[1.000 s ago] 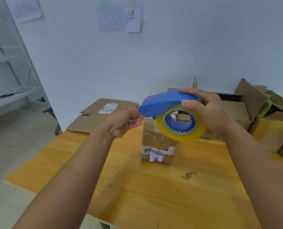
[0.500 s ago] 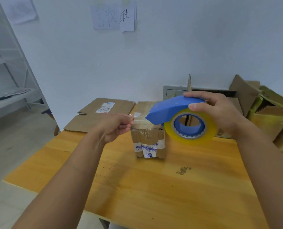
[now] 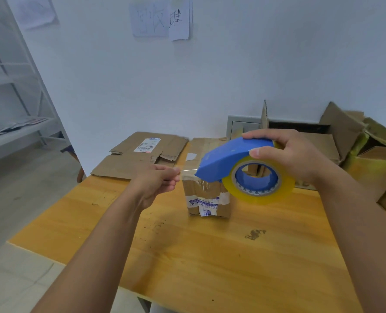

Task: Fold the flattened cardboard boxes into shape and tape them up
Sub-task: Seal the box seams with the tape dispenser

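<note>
Above the small cardboard box, which stands upright near the middle of the counter, I hold the blue tape dispenser in my right hand, fingers curled over its top and thumb against the yellow roll. My left hand pinches the free end of the clear tape strip, drawn taut between hand and dispenser. To do this step well, I judge the strip should stay flat and tensioned, be centred over the box's top seam, then pressed down end first. Flattened cardboard lies behind the box; more boxes crowd the far right.
</note>
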